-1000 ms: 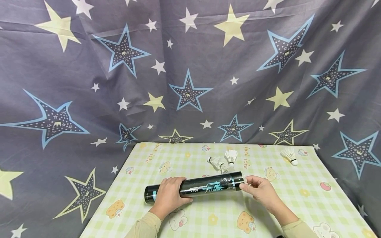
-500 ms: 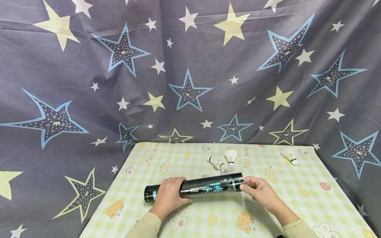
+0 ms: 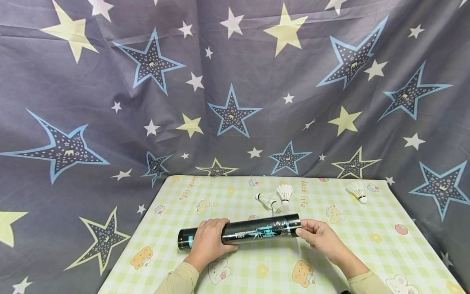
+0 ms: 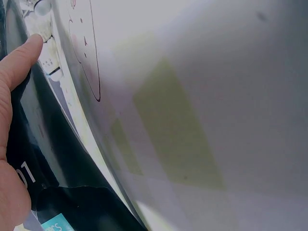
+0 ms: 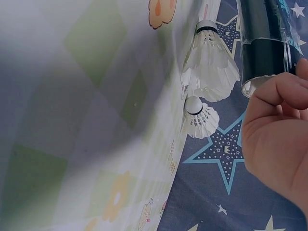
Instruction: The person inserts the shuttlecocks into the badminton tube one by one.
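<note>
My left hand (image 3: 209, 241) grips a black shuttlecock tube (image 3: 253, 230) around its left half. The tube lies crosswise, with blue and white lettering along its side. My right hand (image 3: 324, 240) has thumb and fingers pinched at the tube's right mouth. In the right wrist view the curled fingers cover much of that open end, and a whitish edge (image 5: 251, 86) shows inside the rim. What they pinch looks like a shuttlecock, mostly hidden inside. From the left wrist, a finger (image 4: 19, 62) lies along the dark tube (image 4: 53, 130).
Behind the tube several white shuttlecocks (image 3: 285, 193) lie bunched together. Another shuttlecock (image 3: 356, 192) lies at the back right. A checked, cartoon-printed cloth (image 3: 367, 228) covers the table, and a star-patterned curtain (image 3: 235, 61) hangs behind. A dark object (image 3: 345, 292) peeks in at the bottom edge.
My right hand has edged slightly left against the tube's mouth. The white bit that showed between fingers and tube has gone inside. The left hand stays in place.
</note>
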Tool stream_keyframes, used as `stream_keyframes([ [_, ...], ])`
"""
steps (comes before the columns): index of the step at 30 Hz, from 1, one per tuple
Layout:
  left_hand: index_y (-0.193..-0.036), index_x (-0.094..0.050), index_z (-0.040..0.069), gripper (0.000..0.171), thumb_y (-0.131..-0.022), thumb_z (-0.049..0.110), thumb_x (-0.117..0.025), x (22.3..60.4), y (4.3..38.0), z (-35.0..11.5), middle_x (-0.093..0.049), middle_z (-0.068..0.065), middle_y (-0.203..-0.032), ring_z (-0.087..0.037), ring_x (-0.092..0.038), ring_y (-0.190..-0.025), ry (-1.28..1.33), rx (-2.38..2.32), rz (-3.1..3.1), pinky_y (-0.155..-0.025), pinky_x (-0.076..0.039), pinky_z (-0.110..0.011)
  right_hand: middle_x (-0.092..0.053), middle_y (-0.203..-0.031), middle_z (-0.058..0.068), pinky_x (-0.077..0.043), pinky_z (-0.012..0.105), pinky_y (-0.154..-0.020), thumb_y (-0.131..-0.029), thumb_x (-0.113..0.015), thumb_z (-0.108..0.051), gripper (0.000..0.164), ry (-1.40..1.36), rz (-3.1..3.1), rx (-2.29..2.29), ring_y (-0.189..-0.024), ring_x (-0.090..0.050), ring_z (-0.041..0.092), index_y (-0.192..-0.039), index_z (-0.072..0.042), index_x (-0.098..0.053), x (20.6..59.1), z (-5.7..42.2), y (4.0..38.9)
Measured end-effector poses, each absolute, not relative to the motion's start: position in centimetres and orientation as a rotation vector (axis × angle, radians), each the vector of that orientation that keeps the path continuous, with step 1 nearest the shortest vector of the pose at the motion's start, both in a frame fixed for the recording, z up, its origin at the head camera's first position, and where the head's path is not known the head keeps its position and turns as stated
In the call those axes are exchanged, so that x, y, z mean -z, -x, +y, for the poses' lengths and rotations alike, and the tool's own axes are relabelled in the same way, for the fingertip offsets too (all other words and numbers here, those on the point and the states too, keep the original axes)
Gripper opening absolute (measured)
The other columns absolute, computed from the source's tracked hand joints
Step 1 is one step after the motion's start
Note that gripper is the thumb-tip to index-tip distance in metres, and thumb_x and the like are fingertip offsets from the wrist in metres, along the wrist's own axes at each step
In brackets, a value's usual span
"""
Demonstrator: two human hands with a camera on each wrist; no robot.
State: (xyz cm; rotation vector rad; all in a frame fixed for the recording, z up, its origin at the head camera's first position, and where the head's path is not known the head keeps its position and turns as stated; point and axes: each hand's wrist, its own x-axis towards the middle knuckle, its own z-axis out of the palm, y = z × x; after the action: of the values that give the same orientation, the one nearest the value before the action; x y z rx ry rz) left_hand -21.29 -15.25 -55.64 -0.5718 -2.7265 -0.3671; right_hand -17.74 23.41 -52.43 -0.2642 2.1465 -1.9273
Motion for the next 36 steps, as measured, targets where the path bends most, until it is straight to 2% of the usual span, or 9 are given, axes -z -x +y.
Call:
stream_keyframes([
  [7, -0.129, -0.07, 0.021, 0.087, -0.06, 0.065, -0.099, 55.46, 21.2, -15.22, -0.078, 0.004, -0.118, -0.017, -0.07, -0.104, 0.568, 0.376, -2.731, -0.097, -0.055, -0.043, -0.06, -0.076, -0.013, -0.036, 0.019, -0.052, -0.104, -0.069, -0.016, 0.025, 0.247, 2.122, 1.939, -0.056, -0.041, 0.0, -0.118, 0.004, -0.068, 52.36, 23.41, 17.71],
  [14, -0.131, -0.068, 0.019, 0.088, -0.062, 0.065, -0.098, 55.37, 21.19, -15.0, -0.077, 0.0, -0.12, -0.02, -0.07, -0.106, 0.576, 0.314, -2.74, -0.098, -0.054, -0.045, -0.067, -0.082, -0.011, -0.035, 0.018, -0.05, -0.104, -0.07, -0.014, 0.035, 0.23, 2.141, 1.955, -0.055, -0.04, 0.0, -0.123, 0.014, -0.063, 52.23, 23.16, 17.58],
  [18, -0.132, -0.067, 0.019, 0.089, -0.064, 0.068, -0.095, 55.33, 21.13, -14.85, -0.076, -0.002, -0.119, -0.022, -0.07, -0.106, 0.581, 0.264, -2.733, -0.097, -0.052, -0.046, -0.071, -0.084, -0.012, -0.035, 0.018, -0.05, -0.104, -0.07, -0.014, 0.038, 0.219, 2.167, 1.96, -0.056, -0.041, 0.0, -0.126, 0.016, -0.062, 52.2, 23.06, 17.58],
  [26, -0.136, -0.064, 0.019, 0.094, -0.066, 0.075, -0.09, 55.29, 20.98, -14.58, -0.075, -0.002, -0.123, -0.022, -0.069, -0.109, 0.585, 0.133, -2.734, -0.094, -0.051, -0.043, -0.068, -0.079, -0.012, -0.035, 0.018, -0.05, -0.103, -0.072, -0.015, 0.035, 0.153, 2.182, 1.954, -0.055, -0.041, 0.001, -0.124, 0.012, -0.066, 52.27, 22.93, 17.66],
  [30, -0.139, -0.062, 0.018, 0.1, -0.063, 0.076, -0.091, 55.23, 20.88, -14.5, -0.074, -0.002, -0.125, -0.023, -0.069, -0.11, 0.597, 0.13, -2.729, -0.094, -0.051, -0.043, -0.067, -0.079, -0.013, -0.035, 0.019, -0.05, -0.103, -0.071, -0.014, 0.037, 0.169, 2.177, 1.957, -0.056, -0.04, 0.0, -0.126, 0.014, -0.064, 52.11, 22.97, 17.58],
  [36, -0.137, -0.063, 0.019, 0.093, -0.066, 0.07, -0.093, 55.68, 21.02, -14.53, -0.075, -0.001, -0.123, -0.021, -0.07, -0.106, 0.596, 0.173, -2.697, -0.092, -0.052, -0.042, -0.064, -0.077, -0.013, -0.034, 0.019, -0.05, -0.103, -0.071, -0.015, 0.036, 0.17, 2.154, 1.968, -0.056, -0.039, 0.0, -0.125, 0.012, -0.064, 51.71, 22.9, 17.53],
])
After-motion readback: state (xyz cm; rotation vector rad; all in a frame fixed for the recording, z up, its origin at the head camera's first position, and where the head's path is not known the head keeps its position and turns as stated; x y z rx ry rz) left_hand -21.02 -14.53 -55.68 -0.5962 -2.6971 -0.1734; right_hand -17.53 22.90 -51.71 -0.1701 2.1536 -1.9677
